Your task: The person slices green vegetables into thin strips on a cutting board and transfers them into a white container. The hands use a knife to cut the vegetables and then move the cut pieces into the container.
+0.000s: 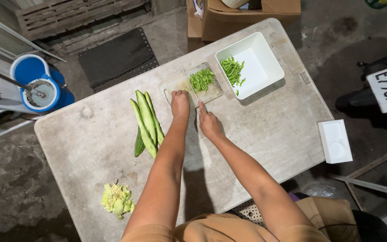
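Note:
My left hand (180, 103) rests curled on a small cutting board (211, 93), pressing on a green vegetable piece that it mostly hides. My right hand (209, 122) grips a knife (192, 89) whose blade lies across the board just right of the left hand. A heap of cut green strips (201, 79) sits on the board's far half. More green strips (232, 70) lie in the white square tub (269, 60) beyond the board. Several long peeled green gourds (146, 123) lie on the table left of my left arm.
A pile of pale green peelings (117, 200) lies near the grey table's (265, 130) front left edge. A white lid (335, 141) sits off the right edge. A blue mop bucket (39, 85), a black mat (115, 56) and cardboard boxes (242, 15) stand on the floor beyond.

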